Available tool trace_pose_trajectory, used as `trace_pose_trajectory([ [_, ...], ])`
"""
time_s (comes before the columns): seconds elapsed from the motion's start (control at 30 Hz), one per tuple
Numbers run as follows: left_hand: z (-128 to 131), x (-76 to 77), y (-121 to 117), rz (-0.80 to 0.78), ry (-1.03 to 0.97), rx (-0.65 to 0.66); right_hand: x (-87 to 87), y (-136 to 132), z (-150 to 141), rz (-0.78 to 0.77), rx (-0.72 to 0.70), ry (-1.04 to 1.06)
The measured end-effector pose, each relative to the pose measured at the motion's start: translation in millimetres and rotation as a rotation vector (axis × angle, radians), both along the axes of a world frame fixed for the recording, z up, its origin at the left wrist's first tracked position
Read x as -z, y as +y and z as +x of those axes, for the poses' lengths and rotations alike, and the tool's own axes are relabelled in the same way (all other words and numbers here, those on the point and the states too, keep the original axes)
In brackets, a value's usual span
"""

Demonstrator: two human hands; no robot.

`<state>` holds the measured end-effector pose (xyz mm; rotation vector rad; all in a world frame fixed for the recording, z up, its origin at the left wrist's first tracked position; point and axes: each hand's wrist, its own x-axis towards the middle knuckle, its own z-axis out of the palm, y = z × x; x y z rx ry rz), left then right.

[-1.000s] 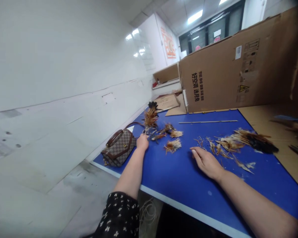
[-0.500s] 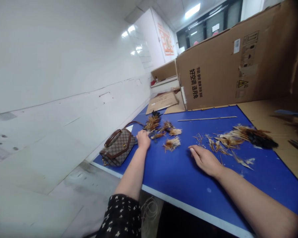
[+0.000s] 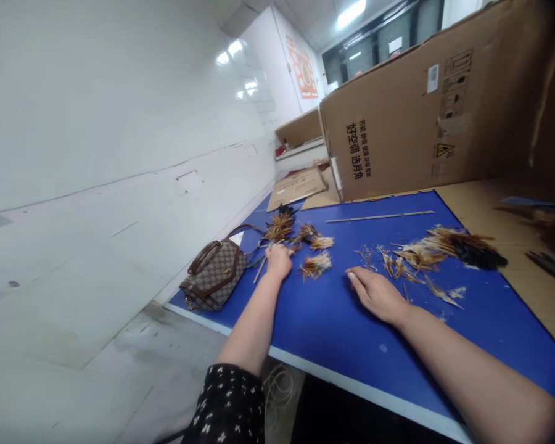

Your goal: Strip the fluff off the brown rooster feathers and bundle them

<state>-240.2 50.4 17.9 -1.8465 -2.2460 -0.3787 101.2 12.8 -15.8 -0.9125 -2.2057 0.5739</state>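
Observation:
My left hand (image 3: 279, 260) rests low over the blue table with its fingers curled down at a small clump of brown feathers (image 3: 295, 248); what its fingertips hold is hidden. Just beyond it lies a bundle of brown and black feathers (image 3: 280, 226), and a thin stick (image 3: 259, 270) shows to its left. My right hand (image 3: 378, 295) is closed, thumb against the bent fingers, and anything inside cannot be seen. Between the hands sits a small tuft of brown and cream feathers (image 3: 316, 265), with another tuft (image 3: 321, 242) behind it.
A patterned handbag (image 3: 215, 274) stands by the white wall on the left. At right is a larger heap of feathers (image 3: 437, 248) with loose scraps. A long thin rod (image 3: 380, 217) lies toward the back, before a big cardboard box (image 3: 398, 123). Flat cardboard (image 3: 298, 188) lies behind.
My left hand has shifted right, off the spot beside the bag and over the small feather clump, uncovering the thin stick. My right hand keeps nearly the same pose; the view has turned slightly.

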Motion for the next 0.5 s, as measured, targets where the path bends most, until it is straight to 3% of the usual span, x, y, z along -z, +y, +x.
trace_pose_trajectory([
  [0.2,25,-23.6,2,0.174,-0.089,0.008,-1.0,-3,-1,0.011,0.002,0.012],
  [0.37,74,-41.2,-12,0.338,-0.178,0.127,-0.5,-4,-1,0.027,-0.002,0.051],
  [0.43,103,-43.2,-17,0.434,-0.463,0.368,1.2,-3,-2,0.033,0.017,0.092],
  [0.5,134,-39.6,-18,0.410,-0.902,0.570,2.5,-1,-3,0.043,0.065,0.155],
])
